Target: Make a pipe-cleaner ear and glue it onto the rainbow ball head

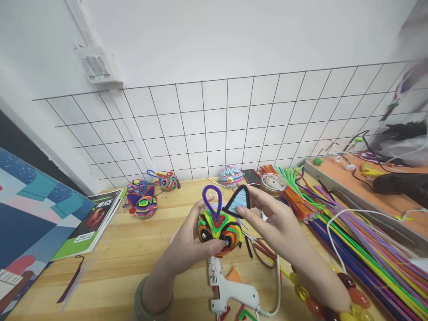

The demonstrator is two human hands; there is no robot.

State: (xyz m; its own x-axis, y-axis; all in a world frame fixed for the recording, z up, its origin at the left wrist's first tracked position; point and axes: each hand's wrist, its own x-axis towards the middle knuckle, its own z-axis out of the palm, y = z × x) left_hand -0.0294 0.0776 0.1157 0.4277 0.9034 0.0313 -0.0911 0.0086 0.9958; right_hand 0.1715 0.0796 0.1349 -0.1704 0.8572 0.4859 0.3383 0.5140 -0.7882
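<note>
My left hand [189, 238] is closed around a round, multicoloured pipe-cleaner owl ornament [217, 223] with two big eyes. A purple pipe-cleaner loop [212, 196] stands up from its top. Between thumb and fingers, my right hand [272, 218] pinches a pale blue triangle piece [239, 203] edged in black, close by the ornament's upper right; whether the two touch I cannot tell. Below both hands a white hot glue gun [230, 292] lies on the table. Red-handled scissors [262, 252] rest partly behind my right wrist.
Finished-looking colourful ornaments [145, 207] sit at the back left, near a magazine [95, 220]. Another round ornament [230, 175] and a clear spool [273, 183] stand at the back. Bundles of pipe cleaners [361, 254] cover the right side. A white cable [331, 232] loops across them.
</note>
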